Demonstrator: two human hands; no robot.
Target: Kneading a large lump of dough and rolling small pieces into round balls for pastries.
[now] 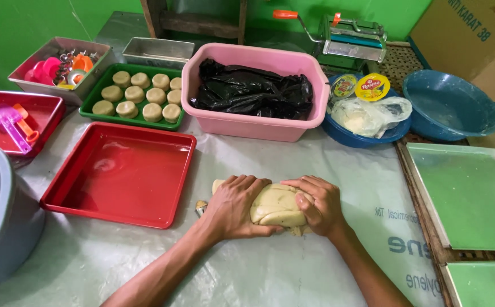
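- Closest to us: both hands are wrapped around one lump of pale yellow dough (276, 206) sitting on the plastic sheet (293, 273) that covers the table. The dough looks soft and slightly speckled, a thick log shape.
- Our left hand (237, 206) is clamped over the left end, fingers curled across the top. Our right hand (319, 204) grips the right end, fingers folded in tight. So both are closed on the dough, not spread.
- Something small and metallic (201, 208) pokes out just beside the left hand; we can't tell what it is.
- Just left of the dough sits one empty red square tray (119, 173), glossy plastic. Further left, the edge of a grey rounded tub (0, 219).
- On the right, two flat green boards (469, 196) lie on a wooden lattice.
- Behind the red tray: a green tray (104, 85) holding eleven round dough discs (152, 112), as far as we can count. Beside it, a smaller red tray (45, 111) with a pink scoop (7, 122) and an orange one.
- The pink basin (253, 125) stands right behind the dough, with crumpled shiny black plastic (253, 91) inside.
- Right of that, a blue bowl (361, 139) with a clear bag of something white and two round foil-lidded tubs, then an empty blue bowl (449, 105).
- Far back: a grey metal tin of colourful cutters (60, 68), an empty metal loaf tin (157, 52), and a hand-crank pasta roller (350, 40) with an orange handle.
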